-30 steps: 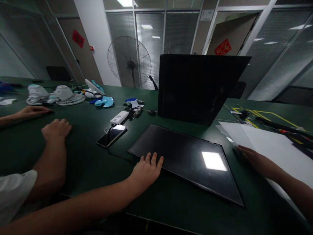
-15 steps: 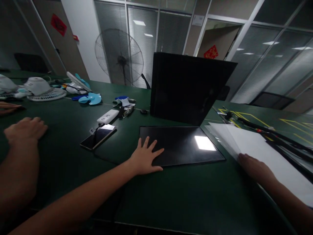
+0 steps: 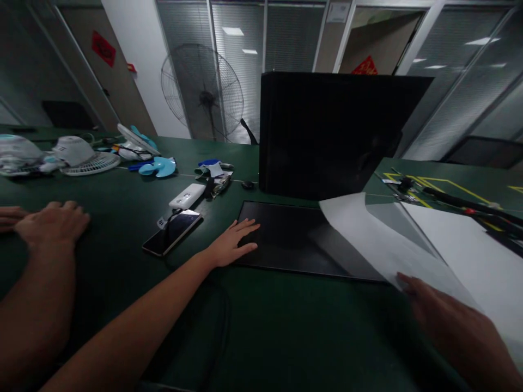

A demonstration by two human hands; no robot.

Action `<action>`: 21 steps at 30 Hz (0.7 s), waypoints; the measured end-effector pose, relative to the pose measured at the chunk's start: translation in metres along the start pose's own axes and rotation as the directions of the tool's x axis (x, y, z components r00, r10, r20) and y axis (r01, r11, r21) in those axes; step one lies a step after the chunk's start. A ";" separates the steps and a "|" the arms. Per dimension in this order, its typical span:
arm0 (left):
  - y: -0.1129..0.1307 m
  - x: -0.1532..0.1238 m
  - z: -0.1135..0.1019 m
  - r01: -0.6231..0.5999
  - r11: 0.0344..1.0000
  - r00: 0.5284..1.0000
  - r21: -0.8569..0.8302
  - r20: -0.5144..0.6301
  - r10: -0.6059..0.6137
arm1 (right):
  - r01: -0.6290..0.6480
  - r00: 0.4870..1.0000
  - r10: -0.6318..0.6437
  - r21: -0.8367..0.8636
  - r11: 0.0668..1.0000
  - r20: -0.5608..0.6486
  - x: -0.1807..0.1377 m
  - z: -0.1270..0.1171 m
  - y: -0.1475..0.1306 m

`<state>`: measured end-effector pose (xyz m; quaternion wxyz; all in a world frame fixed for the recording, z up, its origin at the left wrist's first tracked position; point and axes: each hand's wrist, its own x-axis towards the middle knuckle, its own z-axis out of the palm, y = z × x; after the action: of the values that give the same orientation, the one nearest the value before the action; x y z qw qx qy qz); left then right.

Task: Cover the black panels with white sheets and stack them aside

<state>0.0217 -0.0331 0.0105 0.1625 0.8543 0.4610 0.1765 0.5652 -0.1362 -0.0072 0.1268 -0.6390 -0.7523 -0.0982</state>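
A flat black panel (image 3: 286, 234), like a screen, lies on the green table. My left hand (image 3: 229, 244) rests on its left edge with the fingers stretched out, holding nothing. At the right, my right hand (image 3: 453, 318) pinches the near edge of a thin white sheet (image 3: 363, 228). That sheet curls up, and its far end hangs over the right part of the panel. More white sheets (image 3: 469, 239) lie flat beyond my right hand. Behind the panel stands a large black box-like thing (image 3: 335, 136).
A phone (image 3: 171, 233) and a white power bank (image 3: 187, 196) lie left of the panel. Another person's hand (image 3: 55, 223) rests at the far left. Fan parts (image 3: 92, 163) and a light-blue fan blade (image 3: 158, 167) sit behind. Black cables (image 3: 457, 201) run along the right.
My right hand has lifted a white sheet off the others and drawn it left over the panel. My left hand has shifted left to the panel's edge, fingers closer together. The view has turned slightly.
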 end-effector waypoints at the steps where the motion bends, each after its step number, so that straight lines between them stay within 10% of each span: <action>1: -0.002 0.000 0.001 0.012 0.999 0.999 -0.044 -0.046 -0.014 | 0.125 0.992 -0.124 0.030 0.992 -0.022 -0.001 0.004 -0.019; 8: -0.005 0.001 0.000 -0.088 0.937 0.973 -0.338 -0.231 0.008 | 0.645 0.756 -0.653 0.116 0.755 0.044 0.055 0.017 -0.114; 21: -0.026 0.009 0.013 -0.019 0.733 0.940 -0.680 -0.261 -0.218 | 0.589 0.805 -0.593 0.107 0.801 0.004 0.112 0.037 -0.118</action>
<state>0.0136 -0.0134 -0.0105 0.3917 0.6699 0.4317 0.4597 0.4296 -0.0391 -0.0054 0.1076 -0.3675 -0.9200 -0.0830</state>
